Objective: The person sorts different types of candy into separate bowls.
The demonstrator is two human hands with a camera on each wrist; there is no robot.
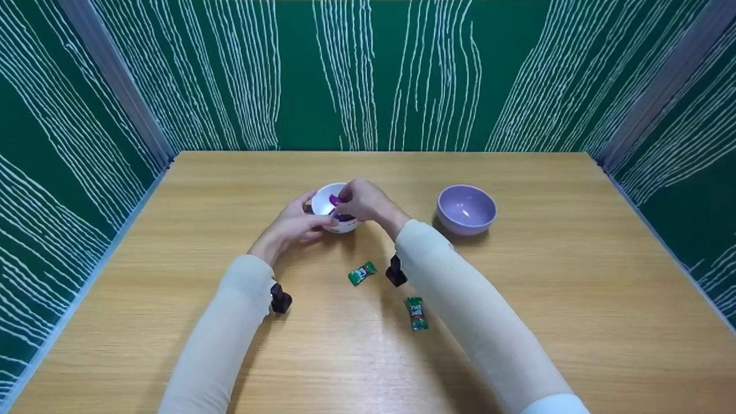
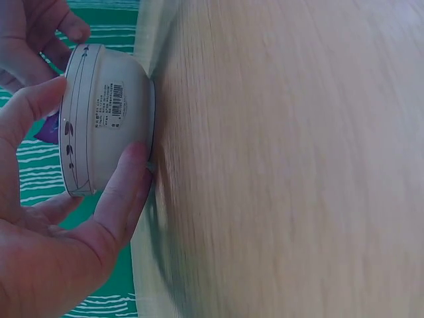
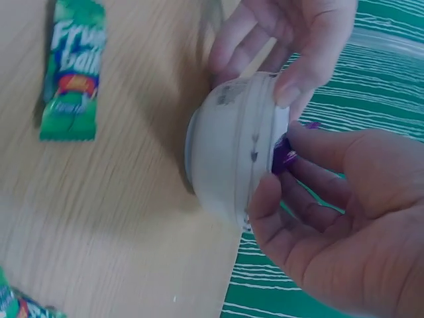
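A white bowl [image 1: 343, 226] with a patterned rim stands on the table; the left wrist view shows a barcode label on its side. My left hand [image 1: 296, 223] holds this bowl [image 2: 122, 122], thumb at the rim and fingers around the wall. At the bowl's mouth, my right hand [image 1: 368, 202] pinches a purple wrapped piece [image 1: 334, 200]; the right wrist view shows the purple wrapper [image 3: 283, 156] between thumb and fingers. Something dark lies inside the bowl, partly hidden by the hands.
A purple bowl [image 1: 466, 210] stands to the right. Two green wrapped packets lie nearer the front, one [image 1: 361, 273] below the white bowl, another [image 1: 417, 313] beside the right forearm. Green walls with white lines rise behind the table [image 1: 575, 259].
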